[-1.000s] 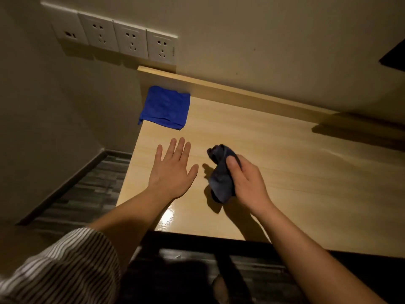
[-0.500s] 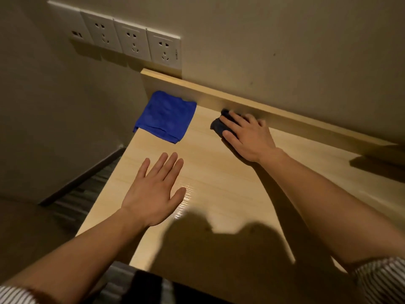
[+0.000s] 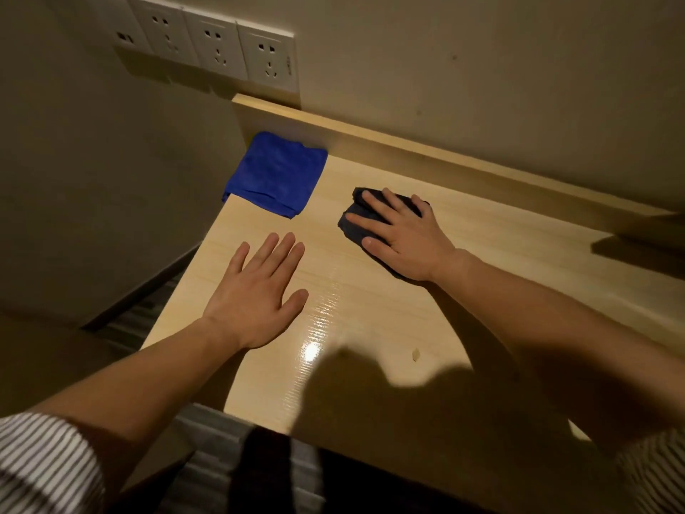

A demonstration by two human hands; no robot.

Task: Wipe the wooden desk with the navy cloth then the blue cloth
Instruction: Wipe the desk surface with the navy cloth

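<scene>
The wooden desk [image 3: 370,328] is pale and glossy, with a raised back ledge along the wall. My right hand [image 3: 402,235] presses flat on the crumpled navy cloth [image 3: 350,224], which lies on the desk and is mostly hidden under my palm and fingers. The folded blue cloth [image 3: 276,174] rests at the desk's back left corner, its left edge hanging slightly over the side. My left hand [image 3: 257,294] lies flat on the desk with fingers spread, holding nothing, in front of the blue cloth.
A row of white wall sockets [image 3: 222,50] sits above the desk's left end. The desk's left edge drops to a striped floor [image 3: 137,320]. A small chip or crumb [image 3: 416,354] lies on the desk near the front. My shadow covers the front right.
My right hand has pulled the navy cloth back from the rear ledge toward me and to the right across the desk. My left hand has stayed flat in about the same place.
</scene>
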